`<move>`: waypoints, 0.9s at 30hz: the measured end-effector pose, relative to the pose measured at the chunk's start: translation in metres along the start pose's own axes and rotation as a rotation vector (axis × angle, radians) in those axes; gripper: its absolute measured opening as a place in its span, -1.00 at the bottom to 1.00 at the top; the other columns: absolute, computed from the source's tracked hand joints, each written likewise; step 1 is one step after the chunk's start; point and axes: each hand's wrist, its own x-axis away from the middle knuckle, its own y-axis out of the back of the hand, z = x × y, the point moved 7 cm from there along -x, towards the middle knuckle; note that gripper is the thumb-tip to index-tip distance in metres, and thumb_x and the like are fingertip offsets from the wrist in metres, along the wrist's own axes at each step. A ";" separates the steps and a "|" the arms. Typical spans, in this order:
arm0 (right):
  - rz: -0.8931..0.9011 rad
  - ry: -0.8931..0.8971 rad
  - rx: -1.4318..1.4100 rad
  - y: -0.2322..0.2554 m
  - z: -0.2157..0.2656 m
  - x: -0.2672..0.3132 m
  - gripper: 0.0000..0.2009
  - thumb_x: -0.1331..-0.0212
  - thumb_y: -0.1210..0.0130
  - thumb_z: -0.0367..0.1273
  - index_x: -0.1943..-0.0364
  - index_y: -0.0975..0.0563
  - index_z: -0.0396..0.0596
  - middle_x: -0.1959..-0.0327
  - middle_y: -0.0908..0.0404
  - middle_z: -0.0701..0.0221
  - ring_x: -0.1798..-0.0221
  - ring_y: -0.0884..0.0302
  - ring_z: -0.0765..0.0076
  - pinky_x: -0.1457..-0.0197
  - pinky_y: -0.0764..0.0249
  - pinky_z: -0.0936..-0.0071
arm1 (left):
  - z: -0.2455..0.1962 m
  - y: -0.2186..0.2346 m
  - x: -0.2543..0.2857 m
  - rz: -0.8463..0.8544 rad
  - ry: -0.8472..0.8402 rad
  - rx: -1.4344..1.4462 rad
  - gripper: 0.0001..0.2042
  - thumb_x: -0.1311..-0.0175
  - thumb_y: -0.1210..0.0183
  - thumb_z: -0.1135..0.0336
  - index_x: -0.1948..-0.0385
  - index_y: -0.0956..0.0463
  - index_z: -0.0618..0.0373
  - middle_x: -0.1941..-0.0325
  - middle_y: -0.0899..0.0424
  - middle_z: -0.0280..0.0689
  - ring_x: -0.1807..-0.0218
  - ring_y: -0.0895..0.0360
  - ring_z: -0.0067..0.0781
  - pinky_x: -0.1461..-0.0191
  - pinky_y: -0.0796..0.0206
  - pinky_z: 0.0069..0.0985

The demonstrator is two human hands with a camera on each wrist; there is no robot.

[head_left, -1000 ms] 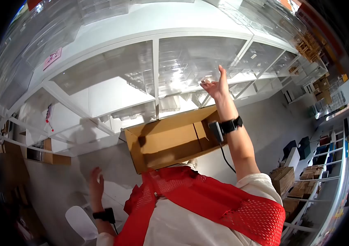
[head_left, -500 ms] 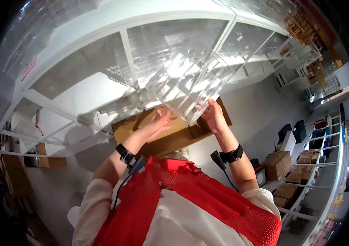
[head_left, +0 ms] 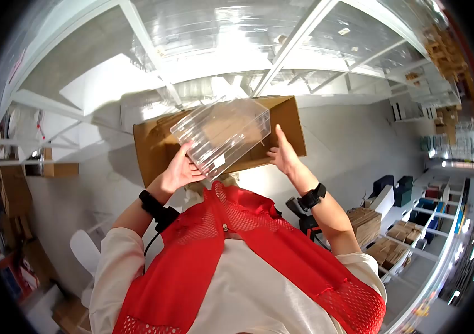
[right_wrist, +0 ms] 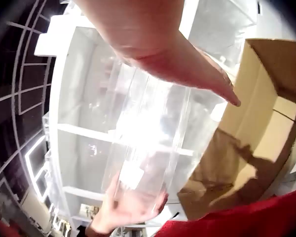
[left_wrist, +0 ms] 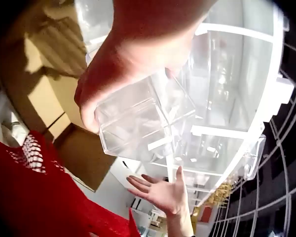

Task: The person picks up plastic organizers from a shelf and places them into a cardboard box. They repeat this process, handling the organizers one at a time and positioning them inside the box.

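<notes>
Clear bin [head_left: 220, 136] lowered — over cardboard box [head_left: 153, 147]

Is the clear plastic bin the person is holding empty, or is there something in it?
Empty, as far as the views show: through the clear bin only the cardboard box behind shows. The left hand grips its lower end; the right hand is apart, open.

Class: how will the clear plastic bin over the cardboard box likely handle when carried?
The clear plastic bin looks rigid, keeping sharp edges. Probably light: the left hand alone supports it. Its smooth walls may be slippery, and the right hand is off it.
</notes>
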 end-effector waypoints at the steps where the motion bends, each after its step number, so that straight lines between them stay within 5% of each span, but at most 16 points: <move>1: -0.046 -0.046 0.012 0.016 -0.002 -0.013 0.05 0.17 0.13 0.31 -0.25 0.26 -0.13 -0.28 0.37 -0.09 -0.31 0.30 -0.19 -0.27 0.29 -0.05 | 0.010 0.006 0.001 0.015 0.049 -0.012 -0.17 0.14 -0.05 -0.30 0.00 -0.21 0.35 0.04 -0.38 -0.09 -0.02 -0.31 -0.18 -0.13 -0.10 -0.23; 3: 0.030 -0.061 0.172 0.022 -0.001 -0.031 0.04 0.17 0.15 0.32 -0.25 0.24 -0.12 -0.28 0.38 -0.10 -0.32 0.30 -0.17 -0.28 0.35 -0.04 | 0.035 0.018 0.001 0.023 0.087 0.041 -0.18 0.14 0.01 -0.34 0.00 -0.24 0.29 0.03 -0.37 -0.12 0.02 -0.32 -0.23 -0.07 -0.15 -0.33; 4: 0.064 -0.117 0.286 0.026 -0.011 -0.051 0.10 0.21 0.18 0.36 -0.23 0.24 -0.27 -0.27 0.32 -0.10 -0.33 0.37 -0.17 -0.27 0.42 -0.10 | 0.046 0.026 0.003 -0.036 0.087 0.061 -0.19 0.14 0.02 -0.34 0.01 -0.25 0.26 0.03 -0.36 -0.14 0.03 -0.33 -0.25 -0.06 -0.16 -0.35; 7: 0.340 -0.425 0.348 -0.002 -0.036 -0.062 0.08 0.19 0.21 0.36 -0.22 0.20 -0.28 -0.26 0.23 -0.11 -0.33 0.33 -0.16 -0.26 0.48 -0.12 | 0.080 0.056 0.002 -0.110 0.137 0.104 -0.26 0.12 0.03 -0.32 0.00 -0.26 0.14 0.03 -0.36 -0.17 0.07 -0.34 -0.26 0.01 -0.20 -0.33; 8: 0.391 -0.496 0.370 -0.008 -0.045 -0.071 0.01 0.15 0.20 0.33 -0.24 0.14 -0.19 -0.26 0.12 -0.03 -0.31 0.23 -0.15 -0.23 0.30 -0.19 | 0.090 0.064 0.003 -0.122 0.153 0.114 -0.29 0.09 0.05 -0.30 -0.01 -0.26 0.09 0.03 -0.38 -0.18 0.08 -0.35 -0.24 0.03 -0.21 -0.30; 11: 0.635 -0.429 0.518 -0.064 -0.031 -0.038 -0.04 0.13 0.18 0.31 -0.27 0.19 0.01 -0.33 0.32 0.16 -0.32 0.35 -0.18 -0.19 0.34 -0.29 | 0.108 0.083 0.007 -0.094 0.139 0.085 -0.36 0.01 0.13 -0.27 -0.04 -0.25 -0.02 0.05 -0.42 -0.26 0.12 -0.39 -0.31 0.08 -0.24 -0.31; 15: 0.636 -0.493 0.554 -0.089 -0.042 -0.029 -0.24 0.06 -0.02 0.10 -0.21 -0.06 0.08 -0.22 -0.07 0.18 -0.23 0.01 -0.08 -0.05 -0.13 -0.21 | 0.099 0.095 0.025 -0.067 0.066 -0.019 -0.38 -0.04 0.21 -0.28 -0.05 -0.24 -0.05 0.04 -0.44 -0.31 0.15 -0.39 -0.44 0.09 -0.24 -0.35; 16: 0.706 -0.478 0.495 -0.096 -0.044 -0.030 -0.22 0.13 -0.09 0.07 -0.20 -0.08 0.08 -0.27 0.04 0.22 -0.22 0.01 0.00 -0.08 -0.14 -0.09 | 0.092 0.098 0.035 -0.113 0.057 -0.058 -0.38 -0.05 0.21 -0.28 -0.06 -0.24 -0.05 0.04 -0.45 -0.31 0.15 -0.39 -0.44 0.09 -0.24 -0.35; 20: 0.713 -0.508 0.339 -0.111 -0.071 -0.062 -0.34 0.13 -0.12 0.01 -0.08 -0.22 0.06 -0.14 -0.14 0.22 -0.13 -0.11 0.11 -0.04 -0.20 0.03 | 0.064 0.115 0.044 -0.140 -0.046 -0.073 -0.34 -0.07 0.29 -0.33 -0.05 -0.25 -0.02 0.09 -0.48 -0.31 0.14 -0.39 -0.46 0.06 -0.21 -0.37; 22: 0.571 -0.586 0.258 -0.113 -0.091 -0.077 -0.35 0.11 -0.08 0.00 -0.10 -0.20 0.06 -0.11 -0.17 0.22 -0.14 -0.10 0.12 -0.03 -0.19 0.05 | 0.050 0.137 0.049 -0.139 -0.167 -0.054 -0.30 -0.08 0.30 -0.34 -0.08 -0.20 0.07 -0.01 -0.40 -0.28 0.04 -0.34 -0.43 -0.04 -0.13 -0.34; 25: 0.576 -0.600 0.109 -0.139 -0.113 -0.078 -0.35 0.06 0.05 0.03 -0.15 -0.15 0.06 -0.14 -0.17 0.22 -0.16 -0.08 0.14 -0.07 -0.11 0.03 | 0.037 0.193 0.060 -0.487 -0.310 0.030 -0.30 -0.11 0.23 -0.28 -0.13 -0.09 0.14 -0.13 -0.27 -0.25 -0.09 -0.25 -0.38 -0.13 -0.04 -0.31; 27: 0.524 -0.581 -0.003 -0.158 -0.132 -0.094 -0.34 0.03 0.12 0.04 -0.17 -0.14 0.05 -0.19 -0.14 0.23 -0.17 -0.11 0.14 -0.15 -0.03 0.05 | 0.026 0.232 0.067 -0.496 -0.399 -0.008 -0.31 -0.13 0.16 -0.17 -0.18 0.00 0.15 -0.22 -0.16 -0.23 -0.18 -0.17 -0.34 -0.18 0.05 -0.28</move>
